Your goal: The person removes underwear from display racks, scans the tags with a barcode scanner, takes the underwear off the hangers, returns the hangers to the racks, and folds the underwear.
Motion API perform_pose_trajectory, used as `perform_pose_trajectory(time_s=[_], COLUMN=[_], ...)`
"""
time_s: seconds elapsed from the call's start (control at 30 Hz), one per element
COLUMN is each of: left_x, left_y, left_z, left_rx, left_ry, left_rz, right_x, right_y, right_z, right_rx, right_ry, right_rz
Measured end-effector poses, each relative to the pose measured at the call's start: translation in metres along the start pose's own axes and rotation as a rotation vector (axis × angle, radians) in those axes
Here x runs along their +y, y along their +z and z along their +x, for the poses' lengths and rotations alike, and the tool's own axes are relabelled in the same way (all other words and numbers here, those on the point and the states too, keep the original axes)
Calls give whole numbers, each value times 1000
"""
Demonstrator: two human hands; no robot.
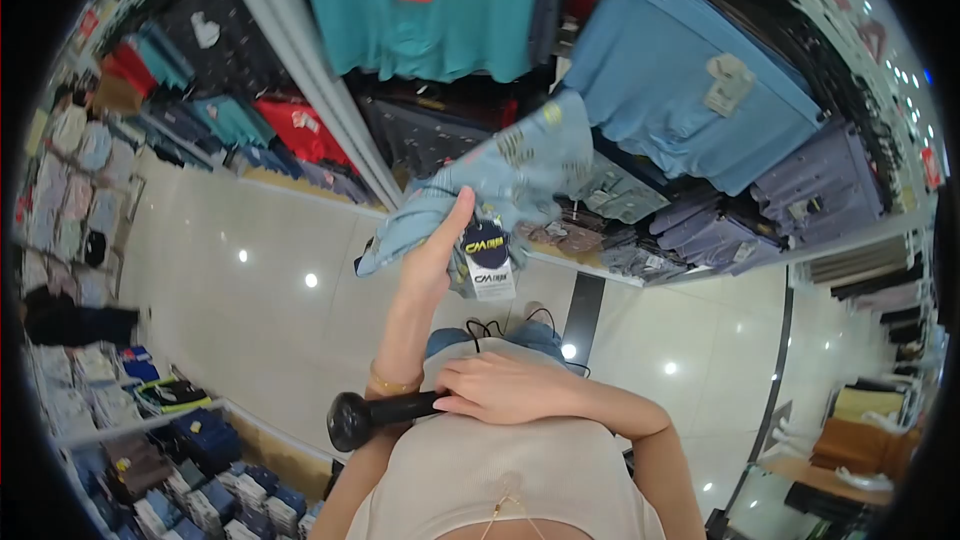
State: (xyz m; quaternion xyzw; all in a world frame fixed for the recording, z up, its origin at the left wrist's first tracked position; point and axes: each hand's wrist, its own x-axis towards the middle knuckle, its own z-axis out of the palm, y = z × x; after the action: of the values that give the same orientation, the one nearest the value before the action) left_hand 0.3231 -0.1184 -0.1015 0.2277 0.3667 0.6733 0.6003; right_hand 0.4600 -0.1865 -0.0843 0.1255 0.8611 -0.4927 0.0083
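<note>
My left hand (430,255) grips a light blue printed garment (545,155), its thumb lying on top of the cloth. The garment is bunched and slightly blurred, so its exact kind is not clear. From it hangs a dark and white paper tag (488,255) beside my thumb. Against my waist, my right hand (510,387) is closed round a black rod with a rounded knob at its end (352,422); the other end is hidden by the hand and forearm.
Teal shorts (425,20) and blue shorts (700,75) hang on the rack ahead, with purple shorts (815,180) to the right. A white rack post (310,60) stands left of centre. Folded packs (215,500) fill a low display at lower left. Shiny floor tiles (250,230) lie below.
</note>
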Motion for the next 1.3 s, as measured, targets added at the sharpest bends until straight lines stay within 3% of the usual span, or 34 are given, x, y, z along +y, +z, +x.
perform_pose_trajectory(time_s=[0.2,0.3,0.33,0.4,0.43,0.47,0.5,0.57,0.63,0.8,0.93,1.03,1.13,1.23,1.3], left_x=[28,31,25,10,4,-4,-12,-34,-38,-39,-27,0,7,9,7], left_y=[-34,-61,-76,-93,-98,-102,-104,-116,-115,-120,-118,-88,-80,-83,-81], left_z=[4,13,20,24,23,20,15,16,7,-5,-13,-21,-19,-11,-7], left_rx=[-101,-185,-246,-272,-285,-283,-283,-432,-394,-355,-370,-223,-124,-71,-115], left_ry=[42,-72,-120,-110,-103,-139,-177,-113,-133,-197,-131,-180,-138,-31,21], left_rz=[144,-135,-313,-479,-563,-611,-659,-582,-483,-328,-219,118,98,321,356], right_x=[13,2,-2,-9,-14,-5,-8,-11,-6,-1,5,15,21,13,7], right_y=[58,54,49,32,31,51,34,13,11,6,8,9,17,32,37], right_z=[66,64,57,37,30,29,38,44,52,60,59,57,32,11,3], right_rx=[-114,41,169,363,559,939,1030,1185,1335,1311,1395,1457,1363,1245,1168], right_ry=[33,27,-26,46,36,276,160,248,196,214,156,136,408,471,500], right_rz=[281,453,594,526,680,686,676,612,801,1116,944,527,247,524,512])
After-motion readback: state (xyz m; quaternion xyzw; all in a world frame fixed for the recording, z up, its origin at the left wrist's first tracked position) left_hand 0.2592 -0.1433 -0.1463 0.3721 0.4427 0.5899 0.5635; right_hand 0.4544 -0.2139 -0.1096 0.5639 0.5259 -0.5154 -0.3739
